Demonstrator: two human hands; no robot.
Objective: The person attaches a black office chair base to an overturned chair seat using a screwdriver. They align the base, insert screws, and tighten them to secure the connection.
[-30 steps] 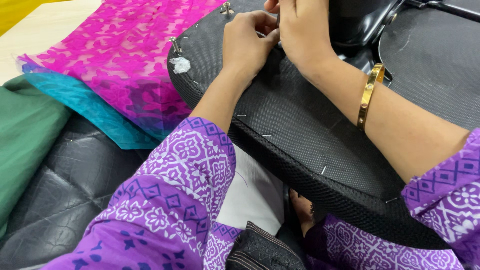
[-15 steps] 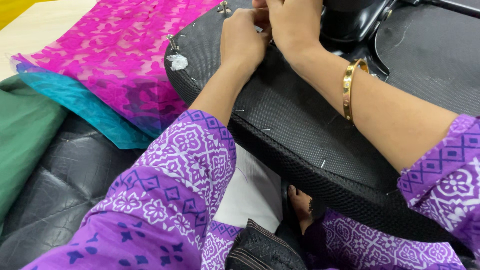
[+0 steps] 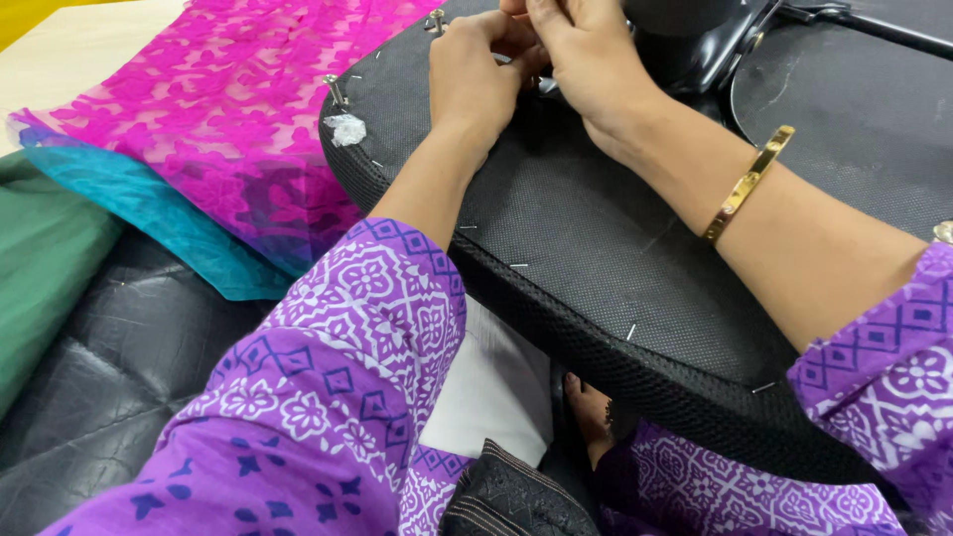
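Both the left hand [image 3: 476, 69] and right hand [image 3: 586, 60] pinch closed on something small, hidden, atop the black pad [image 3: 596, 238]; steady, small finger movements would suit

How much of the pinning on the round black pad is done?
Done: several pins already stick along the black pad's edge. In hand: the left hand and right hand pinch something tiny together at the top. Left: the pink fabric lies beside the pad, untouched.
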